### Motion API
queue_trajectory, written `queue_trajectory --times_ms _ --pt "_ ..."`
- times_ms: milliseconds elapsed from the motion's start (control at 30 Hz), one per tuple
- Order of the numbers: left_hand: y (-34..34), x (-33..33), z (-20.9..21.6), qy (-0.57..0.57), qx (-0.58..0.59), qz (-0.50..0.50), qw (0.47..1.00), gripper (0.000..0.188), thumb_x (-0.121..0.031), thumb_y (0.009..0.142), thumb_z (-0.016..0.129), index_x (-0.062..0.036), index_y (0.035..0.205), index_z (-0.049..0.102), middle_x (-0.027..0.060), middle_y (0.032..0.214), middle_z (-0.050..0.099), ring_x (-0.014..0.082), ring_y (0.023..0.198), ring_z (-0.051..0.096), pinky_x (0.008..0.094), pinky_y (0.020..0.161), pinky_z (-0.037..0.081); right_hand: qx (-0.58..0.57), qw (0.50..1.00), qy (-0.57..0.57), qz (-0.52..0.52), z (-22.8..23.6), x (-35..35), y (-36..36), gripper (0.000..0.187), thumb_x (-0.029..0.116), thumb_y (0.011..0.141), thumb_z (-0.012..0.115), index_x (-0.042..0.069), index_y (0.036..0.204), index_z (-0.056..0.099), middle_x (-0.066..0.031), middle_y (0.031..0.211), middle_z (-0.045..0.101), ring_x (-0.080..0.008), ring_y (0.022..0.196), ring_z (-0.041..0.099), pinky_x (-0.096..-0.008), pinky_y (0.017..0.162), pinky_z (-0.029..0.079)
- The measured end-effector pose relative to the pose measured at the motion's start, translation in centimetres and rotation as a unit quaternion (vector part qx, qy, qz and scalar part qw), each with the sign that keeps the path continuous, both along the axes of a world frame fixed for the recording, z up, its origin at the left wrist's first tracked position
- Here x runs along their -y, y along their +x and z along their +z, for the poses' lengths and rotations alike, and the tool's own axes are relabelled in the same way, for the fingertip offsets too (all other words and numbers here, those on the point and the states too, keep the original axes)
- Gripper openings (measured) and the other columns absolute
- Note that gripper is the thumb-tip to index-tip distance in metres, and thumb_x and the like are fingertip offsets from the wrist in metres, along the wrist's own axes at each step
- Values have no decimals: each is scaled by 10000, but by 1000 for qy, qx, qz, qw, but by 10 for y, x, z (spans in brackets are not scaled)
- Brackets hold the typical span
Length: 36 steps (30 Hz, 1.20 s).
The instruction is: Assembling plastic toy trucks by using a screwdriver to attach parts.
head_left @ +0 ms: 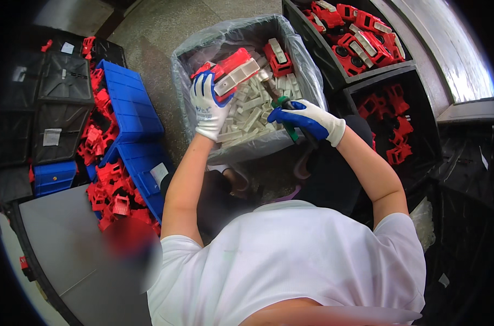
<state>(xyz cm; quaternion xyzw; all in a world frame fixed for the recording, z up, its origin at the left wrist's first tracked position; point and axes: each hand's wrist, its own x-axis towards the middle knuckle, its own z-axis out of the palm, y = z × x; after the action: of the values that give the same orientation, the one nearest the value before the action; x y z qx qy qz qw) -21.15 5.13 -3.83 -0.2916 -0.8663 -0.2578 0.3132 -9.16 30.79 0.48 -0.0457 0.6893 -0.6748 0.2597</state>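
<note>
My left hand [209, 106], in a white glove with a blue palm, is closed round a red toy truck [239, 57] with a white, ladder-like part on it [237, 76]. My right hand [314, 121], gloved the same way, grips pliers [281, 101] with green and dark handles. Their metal jaws touch or lie right by the end of the white part; which, I cannot tell. Both hands are over a bin [306, 51] lined with clear plastic. Many loose white plastic pieces [252, 111] fill it, and another red toy truck [278, 58] lies at its far right.
At the far right, a black crate [334, 73] holds red trucks with white parts. A second black crate [429, 119] nearer me holds red truck pieces. Blue bins [132, 100] with red truck bodies [113, 187] stand on the left, beside stacked black crates [66, 76].
</note>
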Motion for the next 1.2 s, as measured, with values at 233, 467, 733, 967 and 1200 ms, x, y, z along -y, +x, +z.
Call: queue_trajectory --times_ms 233,467,733,967,1200 --pt "35 37 46 -113 -117 -48 986 628 -154 635 769 -96 1206 515 131 1239 528 347 1200 489 507 1009 371 64 998 2 11 28 12 29 392 403 908 569 38 992 684 -56 757 563 -130 605 551 -274 581 470" --pt "62 51 71 -215 -175 -134 952 561 -129 621 715 -172 1164 582 94 1257 510 348 1224 468 544 1035 351 92 993 -63 40 44 19 55 426 381 974 479 5 1040 669 -101 861 661 -153 722 628 -283 727 512" --pt "89 61 119 -192 -79 -253 945 585 -387 751 702 -129 1255 557 132 1276 496 330 1204 470 511 1053 348 66 998 16 -8 48 28 85 323 334 919 596 26 982 672 -38 825 647 -113 717 594 -240 649 483" --pt "87 68 118 -7 517 -172 839 756 -131 777 771 -30 1415 378 78 1308 517 167 1210 486 302 1029 392 -175 924 338 37 35 39 124 469 382 842 657 73 1188 591 -181 1183 544 -336 1112 539 -390 951 435" --pt "106 55 46 134 663 -213 705 700 -164 787 772 -35 1376 417 63 1256 556 138 1154 520 271 991 422 -127 932 334 61 -13 33 149 466 369 833 666 74 1186 591 -165 1141 564 -334 1069 561 -393 941 452"
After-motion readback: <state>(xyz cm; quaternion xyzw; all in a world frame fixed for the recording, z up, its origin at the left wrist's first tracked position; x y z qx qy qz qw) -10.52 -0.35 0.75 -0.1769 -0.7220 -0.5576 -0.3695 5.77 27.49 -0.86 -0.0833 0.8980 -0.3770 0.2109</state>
